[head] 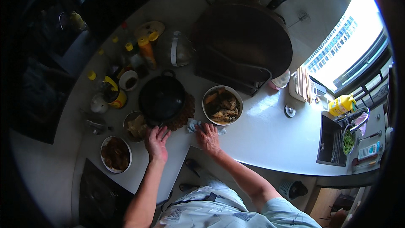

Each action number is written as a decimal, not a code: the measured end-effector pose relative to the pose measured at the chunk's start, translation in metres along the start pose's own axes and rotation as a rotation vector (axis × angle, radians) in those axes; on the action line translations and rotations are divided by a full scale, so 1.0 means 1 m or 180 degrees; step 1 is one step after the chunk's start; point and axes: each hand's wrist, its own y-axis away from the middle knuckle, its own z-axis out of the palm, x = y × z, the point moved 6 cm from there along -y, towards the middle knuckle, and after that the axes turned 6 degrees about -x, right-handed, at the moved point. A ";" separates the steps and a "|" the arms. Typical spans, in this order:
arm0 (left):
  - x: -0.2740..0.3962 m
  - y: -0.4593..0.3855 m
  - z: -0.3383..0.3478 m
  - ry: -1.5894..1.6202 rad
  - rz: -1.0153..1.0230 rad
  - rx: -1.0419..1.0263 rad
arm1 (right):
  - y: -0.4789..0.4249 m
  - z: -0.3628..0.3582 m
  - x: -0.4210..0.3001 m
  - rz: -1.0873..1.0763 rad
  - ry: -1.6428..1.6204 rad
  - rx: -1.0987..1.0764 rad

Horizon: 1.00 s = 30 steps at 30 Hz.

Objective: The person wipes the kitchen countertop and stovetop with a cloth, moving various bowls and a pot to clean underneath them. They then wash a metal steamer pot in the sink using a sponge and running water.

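Observation:
My left hand point(157, 142) is palm up with its fingers apart, at the near handle of a black lidded pot point(162, 97); whether the fingertips touch the handle I cannot tell. The pot stands partly on a brown trivet point(186, 110). My right hand point(208, 137) presses on a light blue cloth point(221, 130) at the counter's edge, just below a white bowl of cooked food in dark broth point(223, 105). Left of my left hand is a bowl with pale food pieces point(136, 126). A white-rimmed bowl of brown food point(116, 154) sits nearer the counter's left corner.
Bottles with yellow caps point(129, 47) and a small bowl of dark sauce point(128, 80) stand behind the pot. A large round dark board point(243, 34) leans in a rack. To the right are chopsticks point(302, 85), a loose lid point(289, 110) and a sink point(330, 142) with greens point(348, 142).

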 end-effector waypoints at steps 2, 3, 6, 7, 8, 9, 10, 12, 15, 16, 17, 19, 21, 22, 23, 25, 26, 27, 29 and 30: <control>0.002 -0.005 0.006 0.0318 -0.0210 0.0053 | -0.008 0.008 -0.003 -0.0021 -0.0053 -0.0090; 0.004 -0.009 0.006 0.0389 -0.0328 0.0183 | -0.012 0.011 -0.006 -0.0040 -0.0081 -0.0122; 0.003 -0.023 0.000 0.0390 -0.0493 0.0286 | -0.020 0.015 -0.010 -0.0130 -0.0109 -0.0060; 0.001 -0.028 -0.003 0.0403 -0.0499 0.0286 | -0.022 0.016 -0.011 -0.0154 -0.0110 -0.0029; 0.000 -0.032 -0.006 0.0418 -0.0504 0.0286 | -0.025 0.014 -0.013 -0.0199 -0.0116 0.0013; -0.003 -0.032 -0.003 0.0480 -0.0497 0.0311 | -0.026 0.015 -0.013 -0.0206 -0.0142 -0.0008; -0.007 -0.033 0.000 0.0546 -0.0528 0.0291 | -0.028 0.015 -0.013 -0.0212 -0.0167 -0.0021; -0.015 -0.031 0.012 0.0685 -0.0631 0.0209 | -0.033 0.016 -0.011 -0.0136 -0.0196 -0.0167; -0.024 -0.024 0.030 0.0760 -0.0771 0.0159 | -0.035 0.018 -0.010 0.0017 -0.0081 -0.0404; -0.026 -0.019 0.035 0.0749 -0.0796 0.0148 | -0.034 0.019 -0.009 0.0052 -0.0030 -0.0460; -0.029 -0.016 0.038 0.0761 -0.0827 0.0126 | -0.027 0.018 -0.005 0.0061 0.0012 -0.0468; -0.032 -0.008 0.039 0.0755 -0.0871 0.0088 | -0.016 0.012 -0.002 0.0064 0.0052 -0.0481; -0.031 -0.004 0.037 0.0713 -0.0881 0.0055 | -0.008 0.001 -0.002 0.0085 0.0069 -0.0566; -0.032 -0.002 0.035 0.0685 -0.0904 0.0035 | -0.004 -0.003 -0.003 0.0113 0.0081 -0.0654; -0.031 0.000 0.034 0.0649 -0.0907 0.0017 | -0.002 -0.007 -0.002 0.0134 0.0092 -0.0732; -0.031 0.007 0.034 0.0562 -0.0918 -0.0020 | -0.002 -0.011 -0.003 0.0144 0.0175 -0.0796; -0.030 0.012 0.035 0.0513 -0.0922 -0.0039 | -0.002 -0.015 -0.006 0.0157 0.0202 -0.0823; -0.028 0.015 0.033 0.0474 -0.0892 -0.0058 | -0.004 -0.018 -0.010 0.0157 0.0234 -0.0844; -0.024 0.020 0.027 0.0384 -0.0819 -0.0076 | -0.022 -0.041 -0.033 0.0088 0.0146 -0.0822; -0.022 0.024 0.024 0.0368 -0.0775 -0.0043 | -0.032 -0.052 -0.043 0.0098 -0.0003 -0.0813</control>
